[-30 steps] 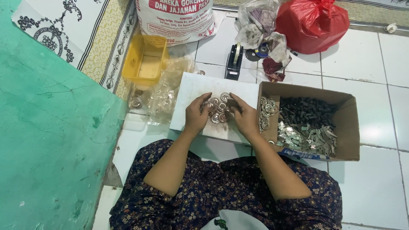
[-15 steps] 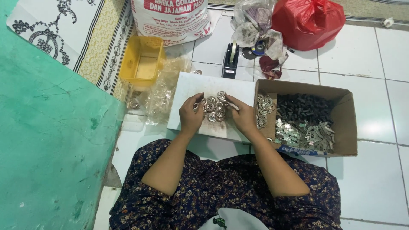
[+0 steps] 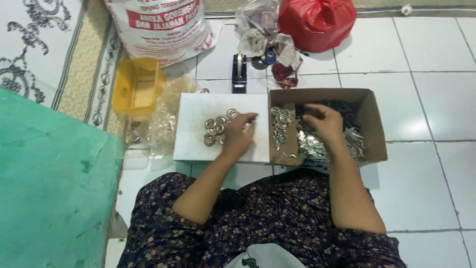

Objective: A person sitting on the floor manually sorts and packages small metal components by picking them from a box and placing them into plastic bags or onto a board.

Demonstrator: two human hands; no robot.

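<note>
I sit on a tiled floor with a white board (image 3: 198,144) in front of my lap. A cluster of round silver metal pieces (image 3: 216,128) lies on it. My left hand (image 3: 239,135) rests on the board just right of that cluster, fingers curled over the pieces nearest it. My right hand (image 3: 323,122) reaches into a brown cardboard box (image 3: 373,130) and lies, fingers bent, on a heap of small metal parts (image 3: 353,140). More round silver pieces (image 3: 280,127) fill the box's left section. Whether either hand holds a piece is hidden.
A black tape dispenser (image 3: 239,74) stands behind the board. A yellow plastic tub (image 3: 137,85) and crumpled clear bags (image 3: 166,115) lie to the left. A printed white sack (image 3: 161,27), a red plastic bag (image 3: 317,21) and a green mat (image 3: 49,183) surround the spot.
My right hand left the board and moved right into the cardboard box. My left hand shifted to the right edge of the round pieces. The camera view moved closer.
</note>
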